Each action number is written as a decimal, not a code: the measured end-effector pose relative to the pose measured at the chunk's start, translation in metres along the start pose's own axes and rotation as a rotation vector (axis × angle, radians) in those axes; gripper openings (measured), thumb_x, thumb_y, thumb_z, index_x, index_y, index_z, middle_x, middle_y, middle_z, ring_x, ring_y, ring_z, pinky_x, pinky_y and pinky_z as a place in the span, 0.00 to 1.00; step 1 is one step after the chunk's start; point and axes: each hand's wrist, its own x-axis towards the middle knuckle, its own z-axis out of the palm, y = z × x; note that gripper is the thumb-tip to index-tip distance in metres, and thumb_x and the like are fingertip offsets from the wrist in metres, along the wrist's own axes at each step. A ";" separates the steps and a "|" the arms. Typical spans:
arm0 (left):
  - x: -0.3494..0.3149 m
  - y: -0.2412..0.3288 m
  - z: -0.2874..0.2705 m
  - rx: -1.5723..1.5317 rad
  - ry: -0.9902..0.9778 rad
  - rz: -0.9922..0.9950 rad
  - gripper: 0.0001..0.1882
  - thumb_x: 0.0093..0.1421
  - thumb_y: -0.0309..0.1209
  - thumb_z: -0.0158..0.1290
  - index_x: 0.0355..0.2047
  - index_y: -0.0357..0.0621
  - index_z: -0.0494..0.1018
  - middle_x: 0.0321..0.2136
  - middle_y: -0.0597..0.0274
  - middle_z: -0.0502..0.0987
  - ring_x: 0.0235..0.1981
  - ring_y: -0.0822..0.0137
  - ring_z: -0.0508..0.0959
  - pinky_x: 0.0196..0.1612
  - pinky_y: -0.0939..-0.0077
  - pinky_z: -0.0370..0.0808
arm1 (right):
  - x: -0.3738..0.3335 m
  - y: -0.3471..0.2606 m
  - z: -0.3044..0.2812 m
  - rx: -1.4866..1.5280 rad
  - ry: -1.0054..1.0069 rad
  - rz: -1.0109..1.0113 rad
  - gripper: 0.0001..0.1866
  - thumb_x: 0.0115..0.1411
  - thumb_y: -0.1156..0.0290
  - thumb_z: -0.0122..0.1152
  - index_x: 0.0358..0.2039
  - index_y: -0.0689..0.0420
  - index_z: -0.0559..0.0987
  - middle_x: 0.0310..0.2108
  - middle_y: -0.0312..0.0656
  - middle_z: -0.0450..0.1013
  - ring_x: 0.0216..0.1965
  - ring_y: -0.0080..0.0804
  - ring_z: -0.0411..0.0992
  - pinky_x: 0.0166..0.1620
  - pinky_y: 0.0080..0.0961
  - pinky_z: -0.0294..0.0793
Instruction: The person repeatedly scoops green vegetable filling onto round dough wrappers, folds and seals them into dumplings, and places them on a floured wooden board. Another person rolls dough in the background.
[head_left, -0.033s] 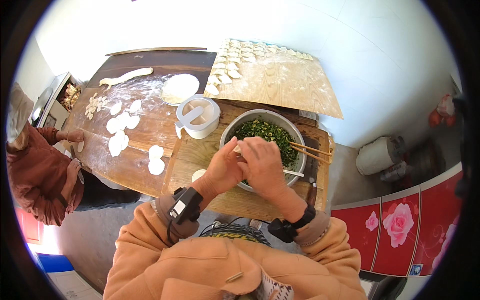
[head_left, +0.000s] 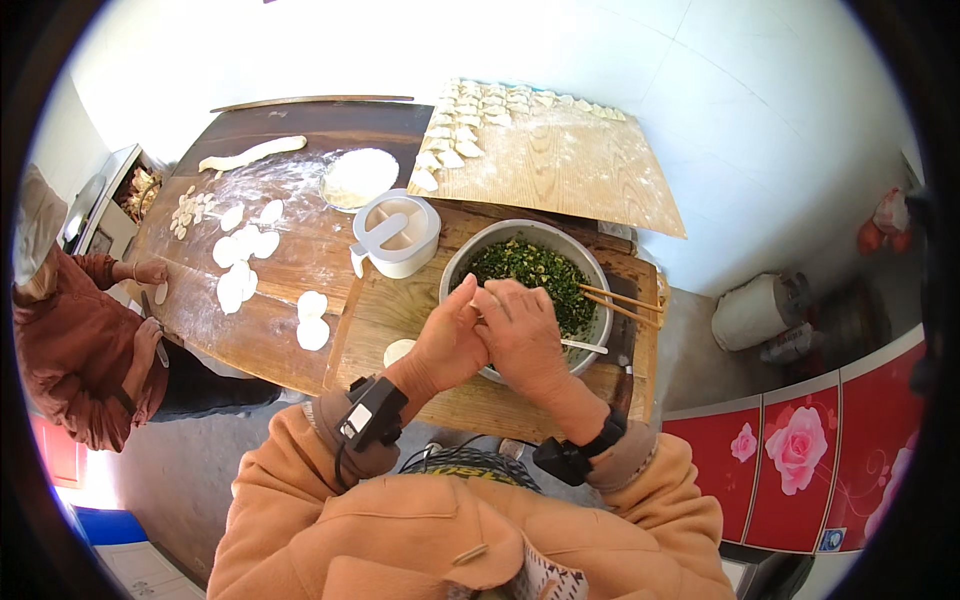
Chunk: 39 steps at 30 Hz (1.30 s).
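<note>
My left hand (head_left: 447,338) and my right hand (head_left: 522,335) meet over the near side of a metal bowl (head_left: 452,275). They are closed together on a dumpling, of which only a sliver of pale dough shows between the fingers. Chopped green filling (head_left: 530,262) lies in the bowl. Chopsticks (head_left: 625,303) rest across its right rim, and a light spoon handle (head_left: 584,346) sticks out beside my right hand. A round dough wrapper (head_left: 398,351) lies on the board, partly behind my left hand.
Shaped dumplings (head_left: 466,132) stand in rows on a floured board (head_left: 570,165) at the back. Left of the bowl is a lidded white container (head_left: 408,262), then a flour bowl (head_left: 360,178), loose wrappers (head_left: 313,320) and a dough roll (head_left: 252,153). A co-worker (head_left: 85,330) stands at the left edge.
My right fingers have shifted slightly leftward over the dumpling, and less of its dough shows. The bowl and the other things on the table are where they were.
</note>
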 end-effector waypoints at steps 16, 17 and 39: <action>0.019 -0.047 0.000 -0.083 0.349 0.167 0.16 0.67 0.47 0.45 0.43 0.52 0.72 0.41 0.70 0.76 0.46 0.71 0.74 0.51 0.72 0.69 | -0.022 0.017 0.017 0.020 0.015 -0.257 0.13 0.46 0.71 0.54 0.32 0.62 0.76 0.36 0.43 0.69 0.44 0.38 0.68 0.52 0.36 0.65; 0.016 -0.052 0.008 -0.078 0.336 0.163 0.16 0.67 0.47 0.45 0.44 0.52 0.72 0.42 0.70 0.76 0.47 0.71 0.74 0.51 0.71 0.69 | -0.023 0.019 0.010 0.026 0.042 -0.268 0.13 0.45 0.71 0.54 0.32 0.61 0.76 0.35 0.42 0.69 0.44 0.38 0.68 0.52 0.35 0.65; -0.020 -0.185 0.128 -0.044 0.427 0.471 0.16 0.68 0.39 0.43 0.47 0.41 0.70 0.38 0.61 0.76 0.39 0.68 0.77 0.46 0.71 0.74 | -0.214 0.420 -0.210 1.391 0.192 1.096 0.27 0.58 0.76 0.60 0.56 0.59 0.62 0.36 0.43 0.73 0.34 0.28 0.75 0.33 0.21 0.75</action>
